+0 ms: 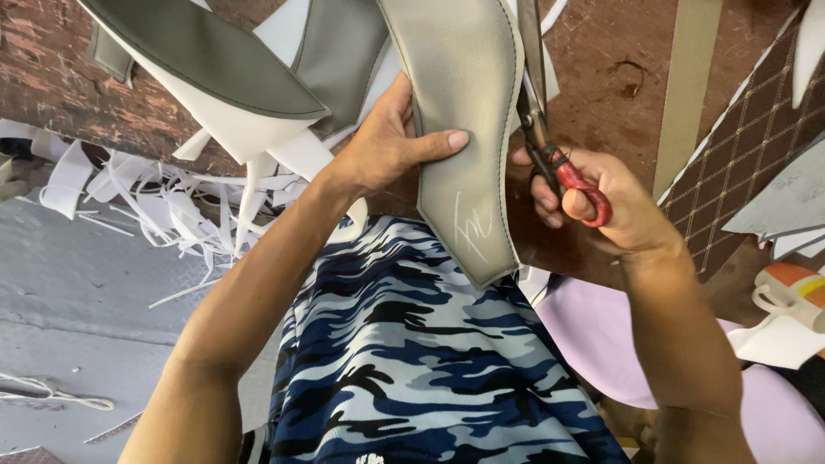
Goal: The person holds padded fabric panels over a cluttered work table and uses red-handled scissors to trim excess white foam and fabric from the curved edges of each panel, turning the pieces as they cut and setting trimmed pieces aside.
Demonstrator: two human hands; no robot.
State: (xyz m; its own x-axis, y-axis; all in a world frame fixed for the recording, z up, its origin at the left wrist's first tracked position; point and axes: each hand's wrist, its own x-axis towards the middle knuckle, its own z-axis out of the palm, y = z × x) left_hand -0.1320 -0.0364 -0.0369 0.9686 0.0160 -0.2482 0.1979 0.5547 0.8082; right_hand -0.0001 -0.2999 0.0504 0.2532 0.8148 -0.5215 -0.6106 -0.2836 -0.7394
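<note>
My left hand [387, 142] grips a long grey leatherette piece [464, 112] with stitched edges, thumb laid across its front. A white chalk scribble marks its lower end. My right hand [601, 202] holds red-handled scissors [550, 129], fingers through the loops, blades running up along the piece's right edge. More grey panels backed with white foam [223, 77] hang from the same piece at upper left.
White foam trimmings [172, 202] lie heaped on the grey floor at left. A quilted brown sheet [756, 146] and grey offcuts sit at right. My blue camouflage trousers [412, 352] fill the bottom; a lilac seat [601, 335] is beside them.
</note>
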